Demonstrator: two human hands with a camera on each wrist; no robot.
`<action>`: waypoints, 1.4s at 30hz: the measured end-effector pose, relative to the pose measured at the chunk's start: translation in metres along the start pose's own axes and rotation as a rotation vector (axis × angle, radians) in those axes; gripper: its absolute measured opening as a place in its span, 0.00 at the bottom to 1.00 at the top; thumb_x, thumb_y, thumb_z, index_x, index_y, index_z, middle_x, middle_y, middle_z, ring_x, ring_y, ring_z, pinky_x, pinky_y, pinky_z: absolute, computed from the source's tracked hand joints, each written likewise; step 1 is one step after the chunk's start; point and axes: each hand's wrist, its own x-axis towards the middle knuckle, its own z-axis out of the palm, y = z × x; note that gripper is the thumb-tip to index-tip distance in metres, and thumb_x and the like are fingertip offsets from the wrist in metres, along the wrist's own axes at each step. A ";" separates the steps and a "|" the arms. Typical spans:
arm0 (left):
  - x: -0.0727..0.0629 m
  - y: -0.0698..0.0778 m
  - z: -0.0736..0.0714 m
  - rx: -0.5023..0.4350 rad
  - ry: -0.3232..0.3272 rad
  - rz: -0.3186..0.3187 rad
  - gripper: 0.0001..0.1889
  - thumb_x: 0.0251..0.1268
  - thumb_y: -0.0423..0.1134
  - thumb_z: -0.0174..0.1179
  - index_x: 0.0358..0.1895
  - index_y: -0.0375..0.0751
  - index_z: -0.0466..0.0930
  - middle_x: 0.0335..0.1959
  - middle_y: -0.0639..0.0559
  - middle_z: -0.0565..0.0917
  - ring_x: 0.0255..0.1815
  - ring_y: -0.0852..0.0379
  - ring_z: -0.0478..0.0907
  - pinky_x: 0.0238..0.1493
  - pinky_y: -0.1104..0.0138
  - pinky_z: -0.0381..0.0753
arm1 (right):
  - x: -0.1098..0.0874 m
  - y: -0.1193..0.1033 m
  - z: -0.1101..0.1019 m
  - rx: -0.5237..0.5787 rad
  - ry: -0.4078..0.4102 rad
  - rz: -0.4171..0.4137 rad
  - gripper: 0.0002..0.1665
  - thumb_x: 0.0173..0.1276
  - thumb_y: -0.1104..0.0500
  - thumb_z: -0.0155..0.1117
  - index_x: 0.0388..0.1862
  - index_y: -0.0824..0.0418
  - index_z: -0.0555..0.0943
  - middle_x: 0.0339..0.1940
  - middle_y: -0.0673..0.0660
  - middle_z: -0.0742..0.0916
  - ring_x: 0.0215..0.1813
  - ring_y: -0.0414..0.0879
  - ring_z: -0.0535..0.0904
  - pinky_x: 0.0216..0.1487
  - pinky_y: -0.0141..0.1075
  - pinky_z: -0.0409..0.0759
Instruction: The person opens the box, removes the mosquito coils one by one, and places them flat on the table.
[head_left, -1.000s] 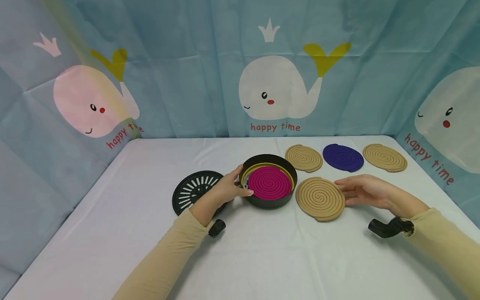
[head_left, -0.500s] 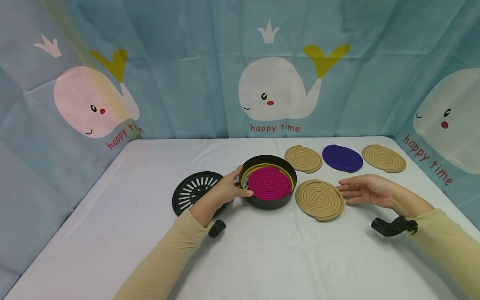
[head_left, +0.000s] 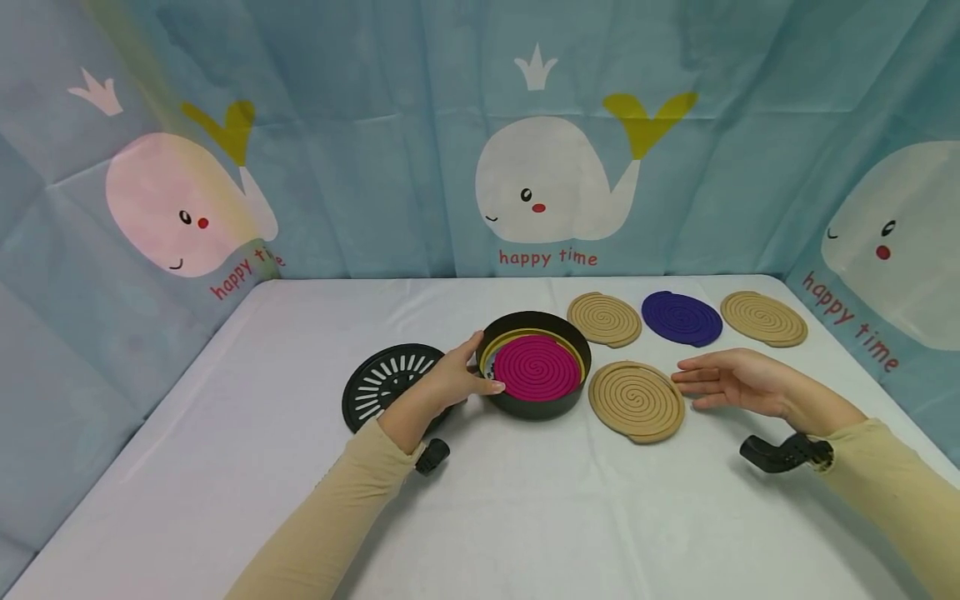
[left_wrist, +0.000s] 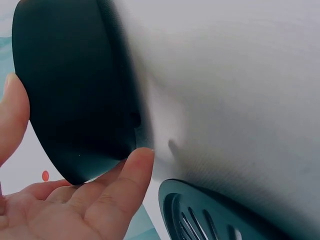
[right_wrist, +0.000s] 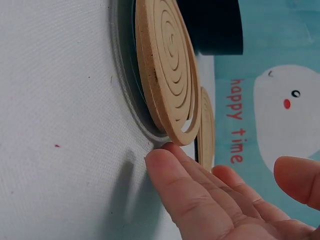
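My left hand (head_left: 450,377) grips the side of a round black tin (head_left: 534,410), thumb at the front rim and fingers along the left wall. Inside the tin lies a magenta mosquito coil (head_left: 537,368), with a yellow rim showing around it. To the tin's right a tan mosquito coil (head_left: 636,402) lies on the table; the right wrist view shows a dark round edge under the coil (right_wrist: 172,55). My right hand (head_left: 738,383) is just right of that coil, fingers extended and slightly apart, holding nothing. Its fingertips (right_wrist: 162,160) are close to the coil's edge.
A black slotted lid (head_left: 367,387) lies left of the tin, partly hidden by my left hand. Along the back right are a tan coil (head_left: 604,319), a dark blue coil (head_left: 682,318) and another tan coil (head_left: 763,318). A whale-print curtain (head_left: 360,183) hangs behind the white table.
My right hand has drawn back slightly from the edge of the front tan coil, and its fingers have spread. The left hand stays on the tin.
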 end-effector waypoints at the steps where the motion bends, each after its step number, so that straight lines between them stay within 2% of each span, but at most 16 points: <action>1: 0.000 0.000 0.000 -0.001 0.001 0.001 0.50 0.59 0.31 0.69 0.79 0.44 0.45 0.78 0.42 0.49 0.76 0.42 0.51 0.70 0.49 0.58 | 0.000 0.000 0.000 0.004 -0.001 -0.001 0.18 0.80 0.60 0.43 0.60 0.66 0.74 0.50 0.54 0.83 0.52 0.44 0.82 0.53 0.44 0.80; 5: -0.001 0.000 0.000 -0.007 0.003 0.016 0.50 0.58 0.30 0.68 0.79 0.43 0.44 0.78 0.43 0.48 0.74 0.40 0.57 0.69 0.50 0.62 | 0.000 -0.001 0.001 0.001 -0.010 -0.011 0.18 0.80 0.61 0.43 0.59 0.66 0.74 0.50 0.55 0.83 0.52 0.44 0.82 0.53 0.43 0.80; 10: -0.001 0.000 0.000 -0.040 0.002 0.028 0.50 0.58 0.28 0.68 0.79 0.43 0.44 0.79 0.46 0.46 0.75 0.41 0.54 0.67 0.50 0.64 | -0.001 -0.004 0.003 0.000 -0.023 -0.024 0.17 0.80 0.61 0.42 0.57 0.64 0.76 0.51 0.55 0.84 0.52 0.44 0.82 0.53 0.43 0.80; 18: -0.002 -0.001 0.000 -0.058 0.006 0.024 0.50 0.58 0.28 0.68 0.79 0.44 0.45 0.79 0.46 0.47 0.74 0.41 0.55 0.66 0.49 0.66 | 0.002 -0.015 0.009 0.034 -0.051 -0.079 0.18 0.81 0.61 0.40 0.49 0.54 0.80 0.50 0.54 0.84 0.53 0.45 0.82 0.53 0.40 0.80; 22: -0.001 -0.002 0.000 -0.048 0.008 0.018 0.50 0.58 0.29 0.68 0.79 0.45 0.45 0.79 0.46 0.47 0.74 0.41 0.55 0.65 0.48 0.67 | 0.006 -0.026 0.021 0.067 -0.054 -0.109 0.19 0.81 0.61 0.40 0.46 0.54 0.82 0.50 0.55 0.84 0.53 0.46 0.82 0.54 0.40 0.79; 28: 0.000 -0.003 0.000 -0.052 0.009 0.017 0.49 0.58 0.29 0.68 0.79 0.45 0.46 0.79 0.46 0.48 0.74 0.42 0.55 0.64 0.47 0.67 | 0.017 -0.043 0.049 0.097 -0.030 -0.158 0.13 0.80 0.60 0.43 0.54 0.63 0.73 0.51 0.58 0.83 0.54 0.48 0.82 0.55 0.40 0.79; 32: 0.000 -0.002 0.001 -0.065 0.011 0.019 0.49 0.58 0.28 0.68 0.79 0.45 0.45 0.79 0.46 0.48 0.74 0.41 0.55 0.65 0.47 0.66 | 0.024 -0.051 0.067 0.121 -0.079 -0.205 0.14 0.80 0.61 0.43 0.50 0.61 0.78 0.52 0.58 0.83 0.54 0.49 0.82 0.55 0.39 0.79; 36: -0.001 -0.002 0.003 -0.101 0.017 0.021 0.50 0.58 0.27 0.68 0.79 0.46 0.44 0.79 0.46 0.47 0.75 0.41 0.54 0.65 0.47 0.66 | 0.032 -0.057 0.082 0.122 -0.121 -0.215 0.17 0.80 0.61 0.42 0.46 0.58 0.81 0.54 0.61 0.80 0.55 0.48 0.81 0.55 0.38 0.78; 39: -0.002 -0.002 0.004 -0.113 0.026 0.030 0.51 0.57 0.26 0.67 0.79 0.46 0.44 0.79 0.47 0.48 0.74 0.39 0.54 0.64 0.45 0.67 | 0.039 -0.061 0.093 0.105 -0.099 -0.194 0.15 0.80 0.61 0.42 0.51 0.60 0.77 0.63 0.68 0.73 0.58 0.49 0.79 0.57 0.38 0.77; 42: -0.001 -0.002 0.005 -0.110 0.026 0.041 0.50 0.57 0.25 0.67 0.79 0.46 0.45 0.79 0.46 0.48 0.74 0.38 0.54 0.62 0.44 0.68 | 0.048 -0.063 0.104 0.063 -0.091 -0.175 0.21 0.81 0.60 0.39 0.66 0.67 0.66 0.71 0.75 0.61 0.69 0.56 0.69 0.63 0.41 0.72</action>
